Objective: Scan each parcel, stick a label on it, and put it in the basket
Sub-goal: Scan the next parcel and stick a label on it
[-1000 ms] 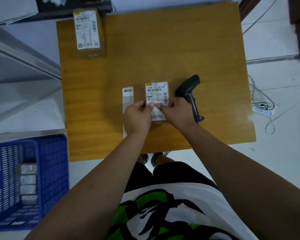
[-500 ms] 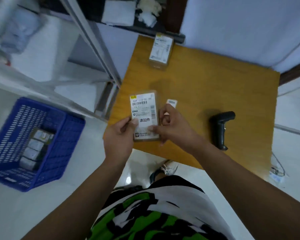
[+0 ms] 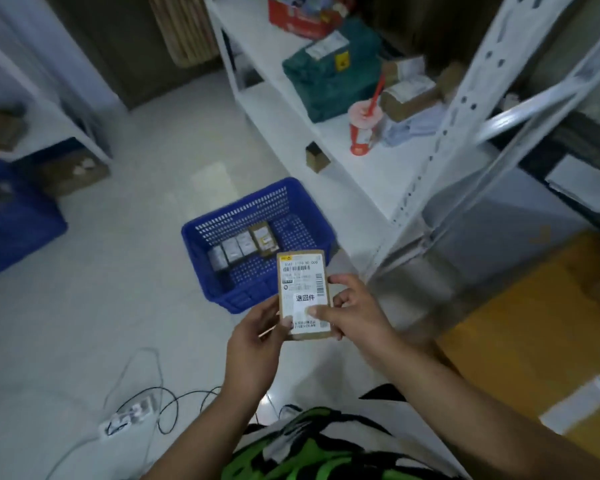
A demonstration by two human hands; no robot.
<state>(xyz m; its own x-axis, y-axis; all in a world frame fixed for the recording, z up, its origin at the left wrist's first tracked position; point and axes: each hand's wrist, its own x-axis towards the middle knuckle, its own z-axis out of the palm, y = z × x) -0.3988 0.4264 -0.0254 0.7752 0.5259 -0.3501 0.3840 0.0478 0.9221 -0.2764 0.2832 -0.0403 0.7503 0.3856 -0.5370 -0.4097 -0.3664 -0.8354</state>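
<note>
Parcel (image 3: 303, 292) lifted off table, now above basket (image 3: 222, 233), both hands pinching it, label (image 3: 305, 298) prob. stuck.

The parcel (image 3: 305, 296) I hold is matt brown cardboard under a smooth white paper label (image 3: 305, 298). My basket (image 3: 257, 216) is perforated blue plastic, faintly shiny. The floor (image 3: 118, 306) gleams like glazed tile, and the tabletop (image 3: 520, 341) looks like smooth yellowish wood, though blurred.

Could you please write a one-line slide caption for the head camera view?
Both hands, left and right, hold a labelled parcel above the blue basket of parcels.
</note>
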